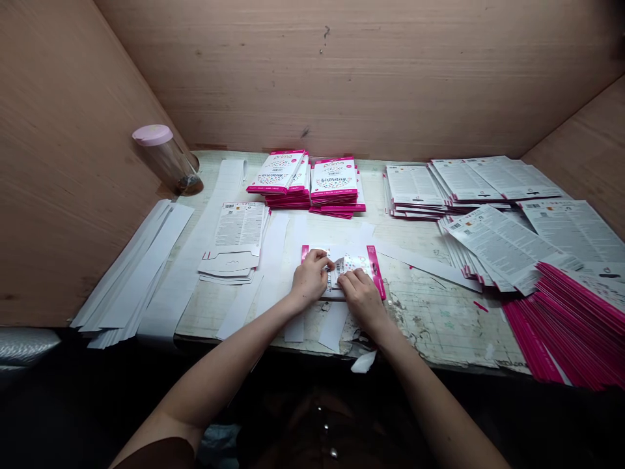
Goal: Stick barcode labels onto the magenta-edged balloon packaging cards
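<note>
A white and pink printed card (376,273) lies sideways near the front of the table, under both hands. At its left part my left hand (310,279) has thumb and fingers pinched together on a small whitish piece over the card. My right hand (362,296) rests on the card's middle with its fingers bent and close together, the fingertips at the edge of that piece. What the right fingers hold, if anything, is hidden. White paper strips (334,324) stick out from beneath the card toward the front edge.
Stacks of pink and white packets (334,179) stand behind the hands. Back-side-up cards (415,185) and a fanned pink pile (576,326) lie at right. Flat cards (237,234), paper strips (141,267) and a pink-lidded jar (168,159) are at left. Wooden panels (342,78) enclose the table.
</note>
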Motion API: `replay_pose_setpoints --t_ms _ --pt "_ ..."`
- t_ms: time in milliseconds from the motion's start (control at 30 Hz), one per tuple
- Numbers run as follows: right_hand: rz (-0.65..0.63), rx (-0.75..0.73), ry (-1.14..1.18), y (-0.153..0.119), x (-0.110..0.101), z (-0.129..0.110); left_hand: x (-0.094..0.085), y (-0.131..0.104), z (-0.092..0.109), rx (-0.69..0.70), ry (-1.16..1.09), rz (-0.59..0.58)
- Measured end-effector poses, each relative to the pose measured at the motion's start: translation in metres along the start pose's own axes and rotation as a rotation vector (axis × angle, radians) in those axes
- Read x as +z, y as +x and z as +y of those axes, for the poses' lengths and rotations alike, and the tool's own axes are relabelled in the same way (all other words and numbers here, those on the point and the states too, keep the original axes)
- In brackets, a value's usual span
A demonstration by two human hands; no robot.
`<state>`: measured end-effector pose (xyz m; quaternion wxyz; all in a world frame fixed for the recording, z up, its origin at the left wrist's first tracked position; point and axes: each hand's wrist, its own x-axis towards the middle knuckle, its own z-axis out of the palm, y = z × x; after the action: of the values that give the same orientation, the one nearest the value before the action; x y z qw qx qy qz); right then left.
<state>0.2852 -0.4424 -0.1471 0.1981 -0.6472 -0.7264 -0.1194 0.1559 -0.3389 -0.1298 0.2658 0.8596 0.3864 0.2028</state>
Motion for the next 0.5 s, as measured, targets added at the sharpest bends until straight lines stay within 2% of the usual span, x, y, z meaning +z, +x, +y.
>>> replay_pose_setpoints --t_ms 167,300,400,500 --pt "-0.005 0.016 0.012 -0.004 -0.002 -0.005 -0.010 0.002 -0.007 0.075 -0.016 -0.145" --pt "-0.003 0.048 0.189 -0.005 -0.008 -0.002 -0.012 0.003 -0.010 0.082 -0.018 -0.192" --pt "0.040 0.202 0.381 0.006 -0.009 0.011 -0.013 0.003 -0.009 0.089 -0.010 -0.187" --pt "0.047 0.313 0.432 0.027 -0.003 0.026 -0.014 0.002 -0.006 0.101 0.014 -0.198"
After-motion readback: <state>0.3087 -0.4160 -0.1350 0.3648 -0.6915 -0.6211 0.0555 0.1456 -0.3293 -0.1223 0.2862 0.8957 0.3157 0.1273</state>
